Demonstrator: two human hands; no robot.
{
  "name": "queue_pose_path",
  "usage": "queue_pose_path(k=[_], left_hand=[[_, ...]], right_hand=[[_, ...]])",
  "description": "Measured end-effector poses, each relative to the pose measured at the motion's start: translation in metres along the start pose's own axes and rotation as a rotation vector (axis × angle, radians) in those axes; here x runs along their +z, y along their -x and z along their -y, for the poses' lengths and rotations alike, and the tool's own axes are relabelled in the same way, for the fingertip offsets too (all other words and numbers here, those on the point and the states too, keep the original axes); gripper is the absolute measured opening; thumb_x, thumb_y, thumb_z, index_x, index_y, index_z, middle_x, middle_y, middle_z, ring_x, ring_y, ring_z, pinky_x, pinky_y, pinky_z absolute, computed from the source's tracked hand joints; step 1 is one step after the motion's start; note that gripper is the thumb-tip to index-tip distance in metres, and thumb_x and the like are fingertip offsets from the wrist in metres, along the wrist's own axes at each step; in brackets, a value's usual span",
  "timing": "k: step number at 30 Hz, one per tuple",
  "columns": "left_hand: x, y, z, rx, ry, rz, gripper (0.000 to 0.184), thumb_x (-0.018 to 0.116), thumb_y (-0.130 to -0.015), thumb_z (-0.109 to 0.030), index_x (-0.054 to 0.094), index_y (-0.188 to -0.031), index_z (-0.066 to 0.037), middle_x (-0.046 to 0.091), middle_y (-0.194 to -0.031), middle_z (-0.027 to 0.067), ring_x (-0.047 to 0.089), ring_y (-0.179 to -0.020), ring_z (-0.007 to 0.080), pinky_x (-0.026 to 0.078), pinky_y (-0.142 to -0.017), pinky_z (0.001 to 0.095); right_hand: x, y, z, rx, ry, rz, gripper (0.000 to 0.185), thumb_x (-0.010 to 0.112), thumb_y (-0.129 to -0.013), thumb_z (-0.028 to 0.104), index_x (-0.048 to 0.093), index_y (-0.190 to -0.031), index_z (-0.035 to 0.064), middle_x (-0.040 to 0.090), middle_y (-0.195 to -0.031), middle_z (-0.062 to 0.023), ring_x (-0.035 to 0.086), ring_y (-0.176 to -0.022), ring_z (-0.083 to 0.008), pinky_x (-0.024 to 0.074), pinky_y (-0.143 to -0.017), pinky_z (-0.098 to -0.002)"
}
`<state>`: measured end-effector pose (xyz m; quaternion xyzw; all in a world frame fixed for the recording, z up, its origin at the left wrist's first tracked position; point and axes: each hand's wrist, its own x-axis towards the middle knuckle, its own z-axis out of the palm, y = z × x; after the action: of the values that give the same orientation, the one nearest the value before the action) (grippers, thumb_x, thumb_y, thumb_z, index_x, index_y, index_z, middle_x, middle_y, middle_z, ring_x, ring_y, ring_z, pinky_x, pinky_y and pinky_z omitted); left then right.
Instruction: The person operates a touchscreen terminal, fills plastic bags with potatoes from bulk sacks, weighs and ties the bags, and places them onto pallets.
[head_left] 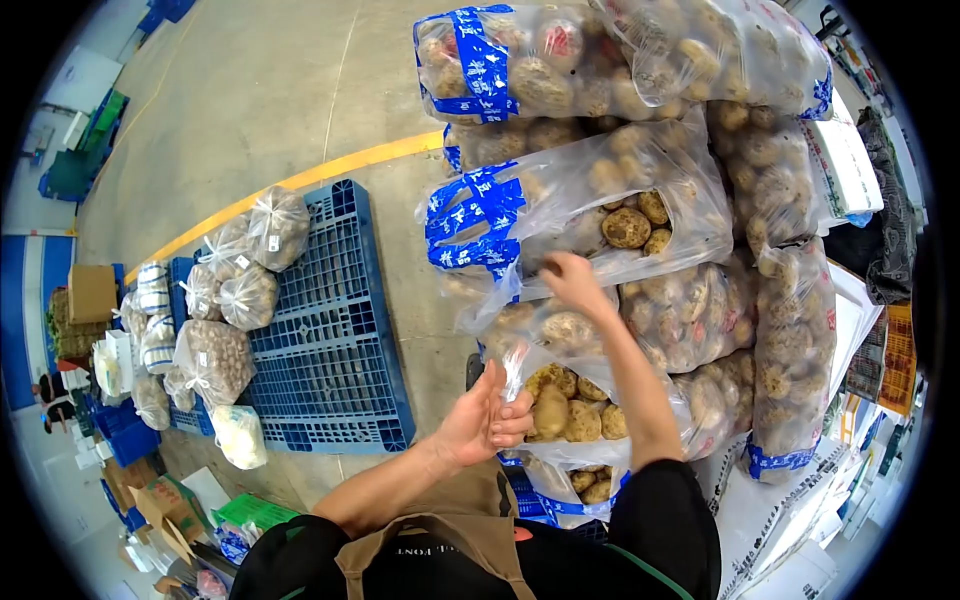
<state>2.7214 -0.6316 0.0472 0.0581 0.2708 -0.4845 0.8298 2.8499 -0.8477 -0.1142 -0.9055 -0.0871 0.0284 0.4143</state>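
Observation:
A clear plastic bag of potatoes (553,413) stands open in front of me, with dusty brown potatoes showing in its mouth. My left hand (487,412) is closed at the left side of that mouth, its curled fingers on the clear film. Above and to the right, my right hand (578,283) is closed with fingertips pinched at loose film, beside a torn bag of potatoes (570,215) with blue printed bands. Several potatoes (627,228) show through the hole in that bag. Part of the right fingertips is hard to see.
More filled potato bags (790,350) are stacked to the right and at the back. A blue plastic pallet (330,330) lies on the floor at left, with several tied bags (213,360) on its left side. A yellow line (380,155) crosses the floor.

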Motion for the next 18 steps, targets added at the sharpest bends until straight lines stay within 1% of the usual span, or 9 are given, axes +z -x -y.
queue_pose_path(k=[1,2,3,4,6,7,9,11,18], left_hand=[[0.0,0.001,0.001,0.01,0.013,-0.013,0.048,0.036,-0.09,-0.057,0.034,-0.134,-0.037,0.032,-0.067,-0.0024,0.028,-0.053,0.0068,0.027,-0.043,0.0175],[0.001,0.002,0.001,0.019,0.024,-0.025,0.048,0.036,-0.09,-0.057,0.034,-0.134,-0.037,0.032,-0.067,-0.0024,0.028,-0.054,0.007,0.027,-0.044,0.0175],[0.001,0.003,0.0,0.029,0.035,-0.04,0.049,0.036,-0.09,-0.057,0.034,-0.134,-0.036,0.032,-0.067,-0.0024,0.028,-0.054,0.0072,0.027,-0.044,0.0175],[-0.001,0.005,-0.002,0.046,0.014,-0.036,0.049,0.036,-0.09,-0.057,0.034,-0.135,-0.036,0.032,-0.068,-0.0022,0.029,-0.054,0.0075,0.027,-0.044,0.0178],[-0.007,0.009,-0.004,0.078,-0.025,-0.027,0.049,0.036,-0.09,-0.057,0.034,-0.135,-0.036,0.033,-0.068,-0.0018,0.029,-0.055,0.008,0.028,-0.045,0.0183],[-0.01,0.009,-0.004,0.075,-0.013,-0.016,0.05,0.036,-0.09,-0.057,0.034,-0.135,-0.036,0.033,-0.068,-0.0016,0.029,-0.055,0.0081,0.028,-0.045,0.0185],[-0.014,0.011,0.0,0.067,0.015,0.008,0.05,0.036,-0.09,-0.057,0.033,-0.136,-0.036,0.034,-0.069,-0.0012,0.029,-0.055,0.0084,0.028,-0.045,0.019],[-0.011,0.007,0.003,0.069,0.009,0.018,0.051,0.037,-0.09,-0.057,0.033,-0.136,-0.036,0.034,-0.069,-0.0009,0.029,-0.055,0.0083,0.028,-0.045,0.0192],[-0.006,0.0,0.006,0.047,-0.051,-0.031,0.051,0.038,-0.09,-0.058,0.033,-0.136,-0.037,0.035,-0.07,-0.001,0.029,-0.055,0.0081,0.028,-0.046,0.0191]], right_hand=[[0.032,-0.025,-0.013,0.163,-0.032,0.073,0.031,0.059,-0.075,0.023,0.063,-0.09,-0.0034,0.065,-0.083,-0.0216,0.062,-0.076,-0.0372,0.0486,-0.071,-0.04],[0.071,-0.041,-0.028,0.312,-0.166,0.045,0.03,0.06,-0.074,0.023,0.063,-0.088,-0.0036,0.064,-0.082,-0.0231,0.062,-0.077,-0.0371,0.0483,-0.071,-0.0403],[0.113,-0.054,-0.058,0.4,-0.218,0.19,0.03,0.06,-0.075,0.023,0.064,-0.09,-0.0032,0.064,-0.087,-0.0241,0.063,-0.081,-0.0366,0.0483,-0.072,-0.0388],[0.149,-0.056,-0.067,0.468,-0.609,0.194,0.032,0.06,-0.074,0.02,0.063,-0.096,-0.0032,0.065,-0.088,-0.0227,0.063,-0.083,-0.0318,0.0479,-0.074,-0.038],[0.171,-0.06,-0.045,0.664,-0.653,-0.029,0.036,0.062,-0.073,0.017,0.06,-0.102,-0.0032,0.065,-0.093,-0.0184,0.061,-0.084,-0.0263,0.0476,-0.074,-0.0362],[0.176,-0.065,-0.042,0.705,-0.585,-0.061,0.036,0.063,-0.072,0.017,0.059,-0.102,-0.0032,0.064,-0.094,-0.0182,0.06,-0.084,-0.0261,0.0476,-0.074,-0.0362],[0.177,-0.07,-0.041,0.734,-0.458,-0.077,0.037,0.063,-0.072,0.017,0.059,-0.102,-0.0032,0.064,-0.094,-0.0179,0.06,-0.083,-0.0258,0.0476,-0.074,-0.0362],[0.177,-0.077,-0.042,0.73,-0.413,-0.07,0.038,0.064,-0.071,0.017,0.058,-0.102,-0.0032,0.064,-0.094,-0.0177,0.06,-0.083,-0.0255,0.0475,-0.075,-0.0361],[0.181,-0.074,-0.056,0.699,-0.396,-0.069,0.041,0.067,-0.069,0.017,0.057,-0.103,-0.0032,0.063,-0.095,-0.0166,0.059,-0.083,-0.0243,0.0475,-0.075,-0.036]])
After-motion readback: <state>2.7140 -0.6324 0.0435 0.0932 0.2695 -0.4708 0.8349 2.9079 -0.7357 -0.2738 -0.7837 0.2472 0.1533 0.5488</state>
